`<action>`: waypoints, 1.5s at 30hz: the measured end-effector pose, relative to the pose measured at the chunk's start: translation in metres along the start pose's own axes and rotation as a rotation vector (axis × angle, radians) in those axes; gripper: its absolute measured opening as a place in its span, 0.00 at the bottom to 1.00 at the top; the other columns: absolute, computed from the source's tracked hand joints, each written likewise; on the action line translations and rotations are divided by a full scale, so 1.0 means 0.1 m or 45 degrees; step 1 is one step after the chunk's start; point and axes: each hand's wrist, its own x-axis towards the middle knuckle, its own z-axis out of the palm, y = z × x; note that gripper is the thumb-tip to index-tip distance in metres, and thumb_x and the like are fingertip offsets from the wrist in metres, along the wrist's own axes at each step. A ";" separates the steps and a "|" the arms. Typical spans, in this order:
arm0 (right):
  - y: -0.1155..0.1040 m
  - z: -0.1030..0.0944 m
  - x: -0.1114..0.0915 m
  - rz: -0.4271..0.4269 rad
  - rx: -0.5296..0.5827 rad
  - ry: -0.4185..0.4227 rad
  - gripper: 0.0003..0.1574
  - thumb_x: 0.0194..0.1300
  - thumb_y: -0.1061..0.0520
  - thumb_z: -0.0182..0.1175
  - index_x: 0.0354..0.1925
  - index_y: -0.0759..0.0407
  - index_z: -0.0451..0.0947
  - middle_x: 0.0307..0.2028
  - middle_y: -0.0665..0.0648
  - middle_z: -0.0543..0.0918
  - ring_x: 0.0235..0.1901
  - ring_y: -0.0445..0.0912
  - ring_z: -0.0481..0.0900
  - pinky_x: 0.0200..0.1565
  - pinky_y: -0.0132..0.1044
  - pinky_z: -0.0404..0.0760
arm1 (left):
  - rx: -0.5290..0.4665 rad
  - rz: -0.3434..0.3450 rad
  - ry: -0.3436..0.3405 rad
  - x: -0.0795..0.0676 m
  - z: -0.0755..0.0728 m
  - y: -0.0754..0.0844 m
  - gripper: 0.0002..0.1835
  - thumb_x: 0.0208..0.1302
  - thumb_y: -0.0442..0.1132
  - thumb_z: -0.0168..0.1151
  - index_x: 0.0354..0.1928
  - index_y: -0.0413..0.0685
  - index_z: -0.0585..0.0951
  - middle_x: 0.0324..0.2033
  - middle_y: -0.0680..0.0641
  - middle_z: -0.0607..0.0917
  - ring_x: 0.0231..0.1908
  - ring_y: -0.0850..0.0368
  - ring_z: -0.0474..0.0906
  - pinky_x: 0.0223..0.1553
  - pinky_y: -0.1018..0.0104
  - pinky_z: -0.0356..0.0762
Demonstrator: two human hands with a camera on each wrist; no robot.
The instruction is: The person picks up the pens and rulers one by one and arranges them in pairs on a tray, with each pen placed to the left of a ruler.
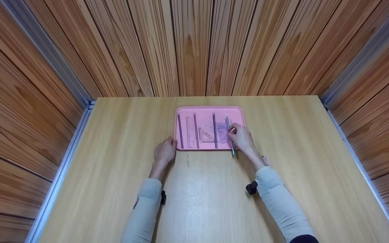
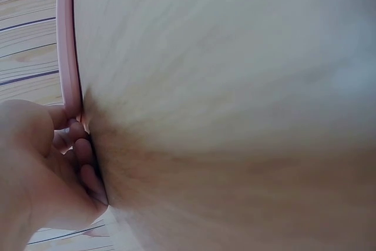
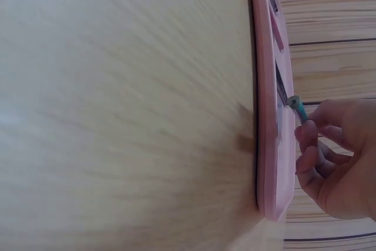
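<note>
On the pink tray (image 1: 204, 109), three dark pencils (image 1: 214, 130) lie lengthwise, spaced apart. Between them are a clear ruler (image 1: 190, 133) and a clear set square (image 1: 205, 136). A see-through bluish piece (image 1: 222, 132), probably a protractor, lies near the right side, partly behind my right hand. My left hand (image 1: 165, 151) grips the tray's front left corner, thumb and fingers at the rim in the left wrist view. With thumb and fingertips, my right hand (image 1: 242, 137) pinches a teal pencil (image 1: 233, 148) over the tray's right part; its near end sticks out past the front rim.
The tray rests toward the back of a light wooden table (image 1: 130, 125). Wood-plank walls (image 1: 191, 47) rise behind and at both sides, with metal rails (image 1: 62, 148) along the table's side edges. Both forearms reach in from the front.
</note>
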 end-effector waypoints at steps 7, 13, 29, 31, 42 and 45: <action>0.02 -0.06 0.09 0.026 -0.011 0.022 0.08 0.64 0.60 0.61 0.41 0.62 0.81 0.34 0.60 0.85 0.30 0.47 0.79 0.32 0.34 0.71 | -0.041 -0.023 -0.009 -0.01 -0.01 0.00 0.16 0.78 0.48 0.44 0.37 0.48 0.76 0.23 0.50 0.70 0.24 0.54 0.65 0.27 0.63 0.59; 0.07 -0.07 0.17 0.025 -0.036 -0.001 0.08 0.65 0.61 0.59 0.41 0.64 0.80 0.35 0.62 0.85 0.31 0.48 0.79 0.32 0.34 0.71 | -0.029 0.003 0.004 -0.01 0.00 0.00 0.16 0.78 0.48 0.45 0.38 0.46 0.77 0.23 0.50 0.71 0.25 0.53 0.67 0.28 0.62 0.60; 0.14 -0.02 0.27 0.109 -0.064 -0.021 0.08 0.67 0.62 0.57 0.43 0.63 0.80 0.38 0.62 0.85 0.33 0.49 0.80 0.33 0.36 0.73 | -0.065 -0.035 -0.030 -0.01 -0.01 0.02 0.16 0.78 0.49 0.44 0.38 0.48 0.77 0.24 0.50 0.70 0.25 0.54 0.67 0.28 0.62 0.60; 0.15 0.00 0.27 0.113 -0.067 -0.033 0.08 0.68 0.63 0.57 0.44 0.63 0.80 0.40 0.63 0.85 0.35 0.50 0.80 0.35 0.37 0.75 | -0.080 -0.050 -0.045 -0.02 -0.01 0.01 0.17 0.79 0.49 0.43 0.39 0.49 0.77 0.24 0.50 0.71 0.25 0.54 0.67 0.29 0.62 0.60; 0.22 0.05 0.30 0.021 -0.075 -0.037 0.08 0.68 0.63 0.59 0.43 0.64 0.82 0.41 0.64 0.85 0.42 0.55 0.82 0.47 0.50 0.78 | -0.035 0.037 0.036 -0.02 -0.02 -0.01 0.15 0.77 0.47 0.47 0.36 0.46 0.77 0.22 0.48 0.72 0.24 0.52 0.68 0.25 0.62 0.60; 0.23 0.06 0.29 0.031 -0.046 -0.054 0.08 0.69 0.62 0.59 0.43 0.63 0.83 0.42 0.64 0.85 0.43 0.56 0.82 0.49 0.50 0.77 | -0.037 0.047 0.037 -0.02 -0.02 -0.01 0.15 0.77 0.46 0.47 0.36 0.45 0.77 0.22 0.49 0.70 0.23 0.52 0.66 0.25 0.62 0.59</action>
